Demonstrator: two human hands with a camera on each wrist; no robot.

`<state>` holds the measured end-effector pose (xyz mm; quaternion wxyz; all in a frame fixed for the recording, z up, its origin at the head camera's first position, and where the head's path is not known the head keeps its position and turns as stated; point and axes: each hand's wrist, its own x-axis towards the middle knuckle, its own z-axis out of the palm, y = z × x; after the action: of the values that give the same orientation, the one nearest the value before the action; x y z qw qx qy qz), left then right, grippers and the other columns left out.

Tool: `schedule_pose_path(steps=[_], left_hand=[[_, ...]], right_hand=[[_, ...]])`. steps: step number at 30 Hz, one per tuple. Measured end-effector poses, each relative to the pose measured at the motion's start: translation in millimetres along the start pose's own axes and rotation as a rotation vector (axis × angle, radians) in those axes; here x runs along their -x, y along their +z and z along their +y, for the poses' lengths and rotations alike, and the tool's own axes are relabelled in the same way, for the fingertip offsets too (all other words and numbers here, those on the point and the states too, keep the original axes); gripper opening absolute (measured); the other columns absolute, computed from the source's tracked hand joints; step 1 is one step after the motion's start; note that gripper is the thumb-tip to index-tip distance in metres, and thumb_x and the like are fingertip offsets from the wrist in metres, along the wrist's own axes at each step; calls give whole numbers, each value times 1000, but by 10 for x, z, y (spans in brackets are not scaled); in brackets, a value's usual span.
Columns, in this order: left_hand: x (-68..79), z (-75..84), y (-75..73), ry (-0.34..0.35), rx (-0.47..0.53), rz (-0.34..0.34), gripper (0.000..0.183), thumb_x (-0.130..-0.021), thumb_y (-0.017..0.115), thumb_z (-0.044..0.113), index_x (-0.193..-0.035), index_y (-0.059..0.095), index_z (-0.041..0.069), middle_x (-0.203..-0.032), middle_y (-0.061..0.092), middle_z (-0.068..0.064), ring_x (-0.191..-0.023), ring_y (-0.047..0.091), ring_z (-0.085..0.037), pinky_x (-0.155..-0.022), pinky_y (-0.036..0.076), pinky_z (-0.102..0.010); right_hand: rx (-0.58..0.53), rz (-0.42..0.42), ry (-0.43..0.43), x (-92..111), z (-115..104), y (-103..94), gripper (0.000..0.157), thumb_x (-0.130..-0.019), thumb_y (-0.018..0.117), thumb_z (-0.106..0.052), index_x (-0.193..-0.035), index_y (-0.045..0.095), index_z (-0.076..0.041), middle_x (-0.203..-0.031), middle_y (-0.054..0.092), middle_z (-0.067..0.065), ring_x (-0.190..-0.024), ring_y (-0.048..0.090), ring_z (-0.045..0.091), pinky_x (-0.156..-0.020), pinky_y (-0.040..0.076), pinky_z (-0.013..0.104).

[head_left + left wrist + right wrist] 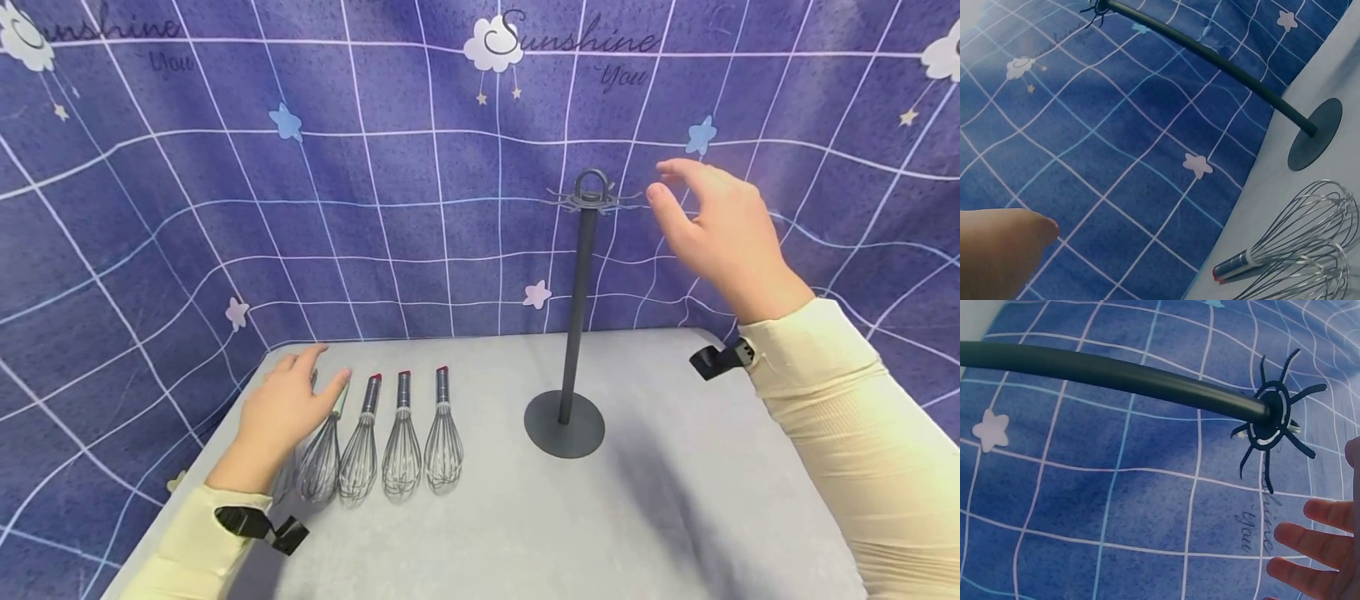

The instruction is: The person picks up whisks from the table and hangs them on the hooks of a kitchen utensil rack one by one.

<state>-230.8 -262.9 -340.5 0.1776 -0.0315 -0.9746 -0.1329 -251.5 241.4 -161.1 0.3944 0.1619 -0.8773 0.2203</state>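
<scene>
A dark metal stand point(576, 317) with a round base and a ring of thin hooks point(592, 200) around its top rises from the table. My right hand point(723, 221) is raised just right of those hooks, fingers spread and nothing in them. In the right wrist view, its fingers point(1319, 544) are below the hooks. At left, several wire whisks point(402, 454) lie side by side, handles pointing to the back. My left hand point(288, 408) is over the leftmost ones, fingers loosely bent, partly hiding them. Its thumb overlaps the upper end of a whisk with a pale green handle point(341, 402).
The pale grey table point(480, 533) carries the whisks and the stand. Behind and to the left hangs a blue curtain point(412, 167) with white grid lines, stars and clouds. Small black devices point(258, 527) are strapped to both sleeves.
</scene>
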Motion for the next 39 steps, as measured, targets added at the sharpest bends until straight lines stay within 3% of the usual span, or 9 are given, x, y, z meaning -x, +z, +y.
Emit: schedule_pose_path(steps=[8,14,19,25,28,33,39], left_hand=[[91,-217,6,-50,-15,-2,76,-99,44,64,-149,44,7,-139,49,-34,-115,55,-56,-79,47,-71],[119,-367,6,-76,-6,6,76,-99,43,65,-150,43,8,-125,56,-33,-101,61,-52,-66,49,-68],[96,-493,-18,-108,-9,-2,76,-98,45,64,-150,42,8,-126,53,-36,-98,60,-56,-61,48,-66],[13,-664,-41,-169,-11,-35,80,-97,42,67,-151,39,9,-130,50,-37,-99,58,-60,-61,47,-67],[-36,-739,-38,-195,-12,-52,82,-97,39,69,-152,37,8,-132,48,-38,-102,56,-61,-65,46,-69],[-80,-872,-21,-248,0,-104,86,-97,36,71,-155,33,7,-136,45,-39,-109,52,-62,-68,44,-71],[-136,-985,4,-258,18,-126,86,-97,36,70,-153,34,4,-135,47,-40,-111,52,-61,-71,45,-69]], right_hand=[[-68,-17,-18,-197,-173,119,45,-101,52,-37,-139,62,-13,-125,70,11,-121,61,36,-102,43,53],[-98,-10,-19,-269,-261,230,48,-101,54,-38,-142,60,-14,-124,71,10,-103,64,35,-95,45,49],[-122,-24,-16,-324,-314,327,46,-101,55,-36,-141,60,-13,-121,72,11,-95,64,34,-94,45,47],[-113,-39,-27,-360,-365,410,44,-101,55,-35,-140,61,-15,-120,73,11,-67,51,27,-78,42,40],[-101,-39,-31,-371,-387,406,44,-101,54,-36,-139,62,-15,-118,73,11,-61,45,24,-71,37,35],[-125,-66,5,-378,-423,381,44,-100,54,-38,-138,63,-18,-115,74,11,-63,49,19,-66,35,30],[-144,-90,75,-367,-407,358,43,-99,54,-38,-137,64,-21,-116,74,11,-74,57,11,-65,38,27]])
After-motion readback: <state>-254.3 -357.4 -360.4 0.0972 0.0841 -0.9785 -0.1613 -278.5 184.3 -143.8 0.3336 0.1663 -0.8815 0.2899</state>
